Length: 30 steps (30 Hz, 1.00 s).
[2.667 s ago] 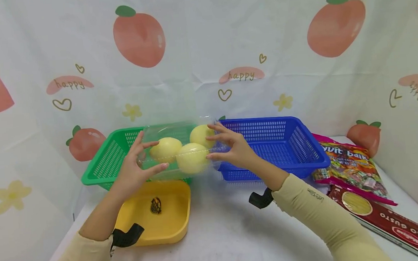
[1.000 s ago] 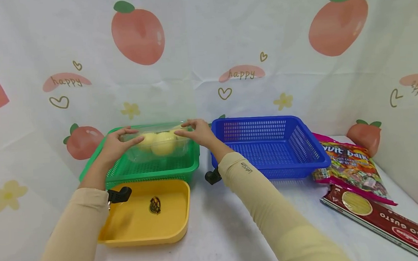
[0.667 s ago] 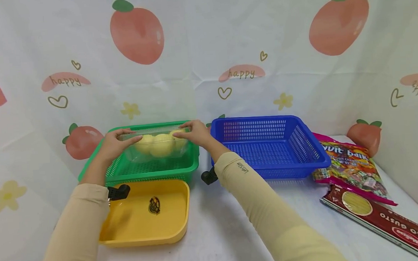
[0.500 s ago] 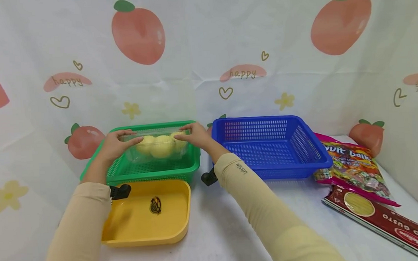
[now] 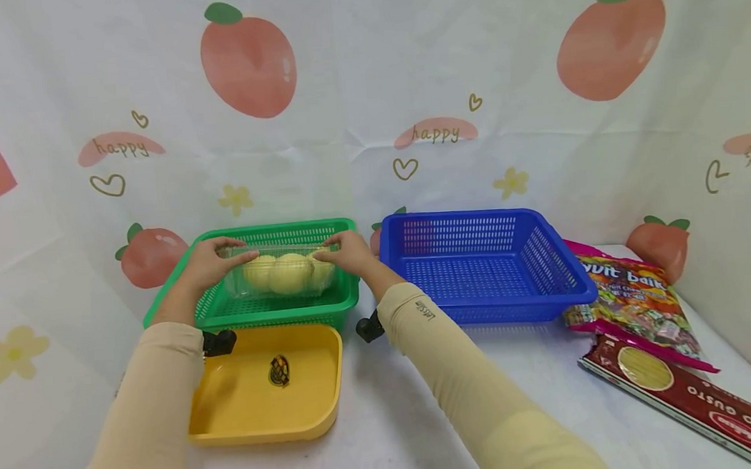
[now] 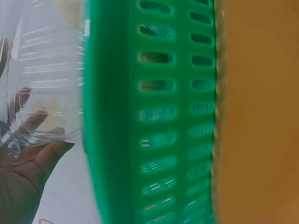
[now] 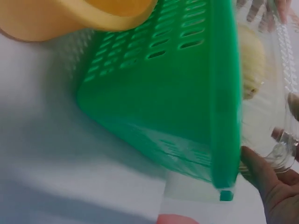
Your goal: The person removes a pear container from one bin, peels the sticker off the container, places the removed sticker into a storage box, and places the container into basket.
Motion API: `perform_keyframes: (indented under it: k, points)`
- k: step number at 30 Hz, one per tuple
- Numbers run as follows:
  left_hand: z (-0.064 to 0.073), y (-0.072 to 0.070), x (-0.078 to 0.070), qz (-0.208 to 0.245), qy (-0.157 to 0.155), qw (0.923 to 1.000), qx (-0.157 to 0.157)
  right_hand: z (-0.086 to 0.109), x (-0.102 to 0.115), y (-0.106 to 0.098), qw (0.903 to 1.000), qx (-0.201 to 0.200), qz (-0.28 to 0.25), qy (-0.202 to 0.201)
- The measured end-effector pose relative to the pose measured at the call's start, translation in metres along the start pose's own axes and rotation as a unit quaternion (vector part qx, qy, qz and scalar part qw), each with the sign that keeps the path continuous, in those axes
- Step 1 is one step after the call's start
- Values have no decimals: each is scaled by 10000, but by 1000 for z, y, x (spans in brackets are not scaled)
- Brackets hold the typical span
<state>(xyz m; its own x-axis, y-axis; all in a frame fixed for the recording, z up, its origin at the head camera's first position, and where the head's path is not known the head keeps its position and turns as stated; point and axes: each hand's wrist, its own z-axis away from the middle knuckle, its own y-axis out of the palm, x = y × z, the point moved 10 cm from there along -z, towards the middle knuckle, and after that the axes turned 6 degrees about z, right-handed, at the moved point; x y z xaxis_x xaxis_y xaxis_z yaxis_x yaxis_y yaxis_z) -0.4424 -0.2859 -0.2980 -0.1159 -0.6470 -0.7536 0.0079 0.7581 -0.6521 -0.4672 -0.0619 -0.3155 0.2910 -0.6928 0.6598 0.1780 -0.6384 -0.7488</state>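
A clear plastic box (image 5: 239, 286) with three pale yellow round fruits (image 5: 290, 274) sits level within the outline of the green basket (image 5: 271, 316), low between its walls. My left hand (image 5: 206, 265) grips the box's left end, thumb on the near side and fingers at the far side. At the opposite end, my right hand (image 5: 353, 254) pinches it the same way. In the left wrist view, fingers show through the ribbed clear wall. The right wrist view has my thumb (image 7: 259, 170) between the box's corner and the green rim.
A blue basket (image 5: 490, 312) stands to the right of the green one. A yellow tray (image 5: 263, 406) with a dark printed mark lies in front. On the far right are a candy bag (image 5: 637, 297) and a dark red pasta pack (image 5: 695, 401). A printed cloth (image 5: 366, 84) hangs behind.
Both hands have carried the box of fruits left and down, from above the gap between the baskets into the green basket. Over the last half second it sank slightly lower.
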Motion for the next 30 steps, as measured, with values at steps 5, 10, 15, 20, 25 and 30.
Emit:
perform_keyframes:
  k: [5,10,15,20,25,30]
  points:
    - [-1,3,5,1,-106,9999,63,6,3,-3,9996,-18,200,219]
    - [1,4,10,-197,-377,9987,295,-8,1,9,9984,88,470,289]
    - [2,0,9,-570,-506,9966,321,-83,-41,54,9938,-81,1109,-25]
    - [5,0,6,-1130,-491,9913,455,-149,-93,106,9893,447,1388,58]
    - [7,8,12,-1097,-543,9899,710,-169,-109,134,9863,810,1406,-299]
    - [7,12,14,-1009,-497,9908,758,-144,-94,126,9879,977,1206,-26]
